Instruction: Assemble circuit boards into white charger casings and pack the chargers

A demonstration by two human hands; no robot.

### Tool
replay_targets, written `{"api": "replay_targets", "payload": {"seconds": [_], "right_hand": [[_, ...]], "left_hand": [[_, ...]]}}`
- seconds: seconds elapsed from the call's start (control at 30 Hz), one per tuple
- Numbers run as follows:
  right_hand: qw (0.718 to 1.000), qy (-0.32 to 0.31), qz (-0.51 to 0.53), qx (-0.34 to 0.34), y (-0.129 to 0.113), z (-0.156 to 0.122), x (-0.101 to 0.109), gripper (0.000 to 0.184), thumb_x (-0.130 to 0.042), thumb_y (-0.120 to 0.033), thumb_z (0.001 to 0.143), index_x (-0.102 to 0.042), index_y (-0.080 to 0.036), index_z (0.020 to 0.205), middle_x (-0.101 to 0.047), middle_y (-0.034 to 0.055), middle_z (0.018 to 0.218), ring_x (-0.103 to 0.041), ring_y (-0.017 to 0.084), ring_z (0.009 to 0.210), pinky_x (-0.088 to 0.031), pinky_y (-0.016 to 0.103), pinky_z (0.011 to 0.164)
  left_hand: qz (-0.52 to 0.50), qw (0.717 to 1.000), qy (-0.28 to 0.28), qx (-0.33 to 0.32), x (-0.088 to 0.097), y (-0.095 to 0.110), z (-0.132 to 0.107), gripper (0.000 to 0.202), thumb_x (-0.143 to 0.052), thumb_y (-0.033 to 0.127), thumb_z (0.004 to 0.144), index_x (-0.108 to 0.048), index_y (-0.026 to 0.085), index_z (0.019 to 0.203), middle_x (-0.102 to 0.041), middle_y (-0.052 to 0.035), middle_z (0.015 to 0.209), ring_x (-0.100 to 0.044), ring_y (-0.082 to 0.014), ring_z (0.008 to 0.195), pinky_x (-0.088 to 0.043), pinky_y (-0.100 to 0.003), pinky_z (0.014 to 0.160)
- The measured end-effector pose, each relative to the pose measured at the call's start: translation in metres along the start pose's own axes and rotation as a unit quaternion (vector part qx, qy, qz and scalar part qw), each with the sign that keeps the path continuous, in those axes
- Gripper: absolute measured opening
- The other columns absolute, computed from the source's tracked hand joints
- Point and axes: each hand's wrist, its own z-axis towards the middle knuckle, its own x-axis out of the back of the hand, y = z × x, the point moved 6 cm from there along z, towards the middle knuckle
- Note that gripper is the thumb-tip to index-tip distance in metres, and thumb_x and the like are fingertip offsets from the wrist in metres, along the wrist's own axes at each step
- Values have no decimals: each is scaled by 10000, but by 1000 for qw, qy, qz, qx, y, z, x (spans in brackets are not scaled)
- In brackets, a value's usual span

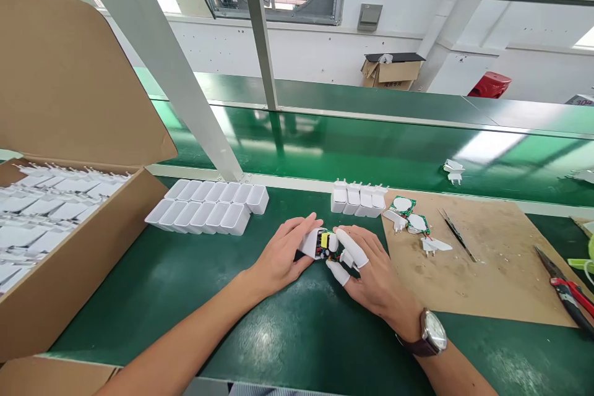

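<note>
Near the middle of the green bench, my left hand (290,250) is closed on a white plastic housing (308,244). A small circuit board (327,244) with a yellow transformer sits at the housing's open end, and I cannot tell how far inside it is. My right hand (371,263), with white finger cots on thumb and forefinger, pinches the board's other end. A white plug piece (347,257) shows between those fingers. Behind my hands stand a row of white housings with plug pins (359,199) and, further left, two rows of open white housings (208,207).
An open carton (93,247) full of white parts stands at left. On the brown board (487,266) at right lie circuit boards with plug pieces (411,215), tweezers (457,235) and red-handled pliers (566,291). A grey post (176,68) rises behind the housings.
</note>
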Motion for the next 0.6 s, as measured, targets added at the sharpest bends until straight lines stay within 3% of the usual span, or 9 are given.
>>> {"api": "replay_targets", "payload": {"seconds": [0.6], "right_hand": [[1000,-16,-3,-11,0,0,1,726,-584,-140,947,-285,-222,1603,-637,154,1339,-619,314,1235,-561,546,1056]], "left_hand": [[-9,1000,-4,3,-1,3,3,887,-664,215,965,-102,285,1648,-617,-105,1456,-518,-273,1342,-496,-481,1101]]}}
